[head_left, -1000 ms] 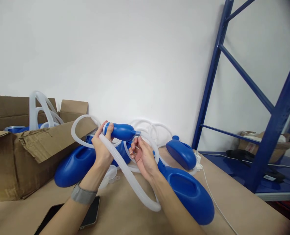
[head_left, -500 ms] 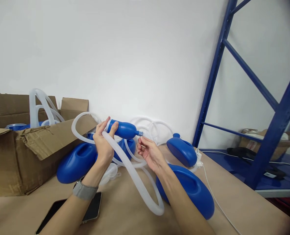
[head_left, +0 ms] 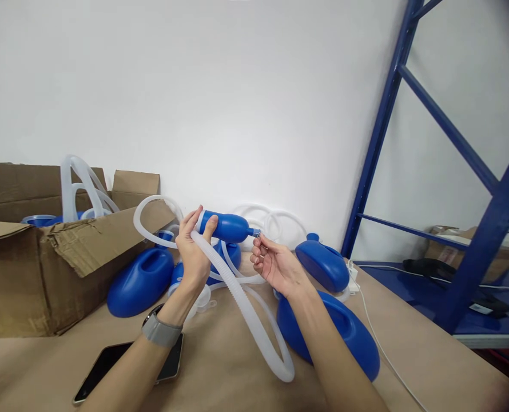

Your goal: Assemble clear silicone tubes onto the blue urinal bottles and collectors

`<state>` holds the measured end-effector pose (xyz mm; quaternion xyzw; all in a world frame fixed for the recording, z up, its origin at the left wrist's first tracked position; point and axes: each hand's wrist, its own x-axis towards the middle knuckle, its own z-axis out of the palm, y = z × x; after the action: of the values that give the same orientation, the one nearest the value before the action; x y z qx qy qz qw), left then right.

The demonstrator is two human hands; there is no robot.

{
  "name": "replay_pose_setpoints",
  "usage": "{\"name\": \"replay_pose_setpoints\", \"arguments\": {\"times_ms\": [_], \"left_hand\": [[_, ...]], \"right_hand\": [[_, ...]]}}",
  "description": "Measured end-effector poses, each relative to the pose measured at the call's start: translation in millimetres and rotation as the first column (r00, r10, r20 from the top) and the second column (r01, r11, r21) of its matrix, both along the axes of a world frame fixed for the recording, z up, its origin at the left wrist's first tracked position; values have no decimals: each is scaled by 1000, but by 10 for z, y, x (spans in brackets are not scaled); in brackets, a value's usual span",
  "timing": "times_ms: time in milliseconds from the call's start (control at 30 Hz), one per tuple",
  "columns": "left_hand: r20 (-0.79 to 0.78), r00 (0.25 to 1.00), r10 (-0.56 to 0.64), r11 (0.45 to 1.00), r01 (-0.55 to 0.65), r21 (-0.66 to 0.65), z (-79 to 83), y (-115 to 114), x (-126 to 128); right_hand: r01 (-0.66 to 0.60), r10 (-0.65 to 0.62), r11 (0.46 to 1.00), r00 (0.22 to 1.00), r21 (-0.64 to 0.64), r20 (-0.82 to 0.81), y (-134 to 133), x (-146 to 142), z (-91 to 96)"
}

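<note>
My left hand (head_left: pixel 194 249) is wrapped round a blue bottle-shaped plastic piece (head_left: pixel 229 228), held level above the table. This piece has a white rim at its left end and a narrow nozzle pointing right. A translucent corrugated hose (head_left: pixel 241 303) droops in a loop from beside my left thumb. At the nozzle's tip sits a small metal clamp (head_left: pixel 257 233), and the fingertips of my right hand (head_left: pixel 278 266) pinch at it, other fingers curled. Blue plastic bottles lie around: one (head_left: pixel 140 283) left, one (head_left: pixel 323 266) behind my right hand, one (head_left: pixel 353 337) under my right forearm.
An open cardboard box (head_left: pixel 18 280) with blue pieces and translucent tubing stands at the left. A phone (head_left: pixel 104 366) lies under my left forearm. White lids (head_left: pixel 201 300) rest on the table. A white cable (head_left: pixel 378 343) runs down the right side, near a blue metal rack (head_left: pixel 377 126).
The view has shifted slightly, so most things sit a little further right. My right fingertips have come up against the metal clamp at the nozzle. My left hand keeps its hold.
</note>
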<state>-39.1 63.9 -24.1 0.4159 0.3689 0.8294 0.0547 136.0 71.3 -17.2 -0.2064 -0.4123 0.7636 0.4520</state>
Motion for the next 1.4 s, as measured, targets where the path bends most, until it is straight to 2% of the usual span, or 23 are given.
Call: {"name": "replay_pose_setpoints", "arguments": {"times_ms": [100,167,233,300,333,367,433,467,500,533,567,633,667,733,800,1033,1133,1300,1400], "left_hand": [[61,997,-38,999,39,-7,-8,18,12],[108,992,-61,998,62,-5,-11,37,-1],[150,986,-71,997,72,-2,-13,56,-30],[184,979,-84,996,85,4,-14,74,-64],[198,975,-96,995,96,10,-15,81,-78],[210,971,-113,994,112,17,-15,86,-90],[217,963,-161,987,158,35,-13,94,-101],[212,958,-193,981,187,44,-12,95,-99],[203,952,-227,974,221,51,-10,95,-94],[195,945,-261,965,255,57,-8,94,-85],[190,937,-292,956,285,63,-6,90,-75],[189,925,-330,944,322,72,-1,79,-51],[189,923,-335,942,327,75,1,71,-40],[177,927,-330,944,321,77,7,54,-20],[154,934,-322,946,313,77,12,38,-7],[88,950,-299,953,292,84,-21,56,-22],[85,954,-289,956,283,79,-58,97,-40],[72,966,-246,968,242,59,-108,131,-42],[25,982,-186,981,185,52,-112,112,-29]], "right_hand": [[-25,25,1000,1000,1,-4,-11,-4,-8],[-18,13,998,996,59,84,-16,15,-8],[-4,-46,984,961,179,274,-24,72,12],[39,-206,933,873,358,442,-45,165,54],[78,-333,875,815,479,475,-62,218,81],[127,-481,782,745,611,462,-83,269,108],[197,-740,525,586,828,330,-125,353,159],[200,-813,418,518,886,266,-142,381,177],[185,-847,364,474,913,241,-153,400,191],[155,-843,372,470,915,263,-156,413,199],[112,-799,427,511,897,316,-151,420,202],[-19,-600,590,658,807,454,-129,427,197],[-82,-478,654,726,752,495,-115,428,192],[-137,-304,734,810,666,501,-95,428,181],[-115,-251,783,840,611,480,-87,421,170],[-60,-176,867,892,494,417,-23,392,117],[7,-169,905,924,426,343,22,368,79],[152,-239,919,948,363,209,57,292,41],[192,-271,916,944,353,190,75,249,20]]}}
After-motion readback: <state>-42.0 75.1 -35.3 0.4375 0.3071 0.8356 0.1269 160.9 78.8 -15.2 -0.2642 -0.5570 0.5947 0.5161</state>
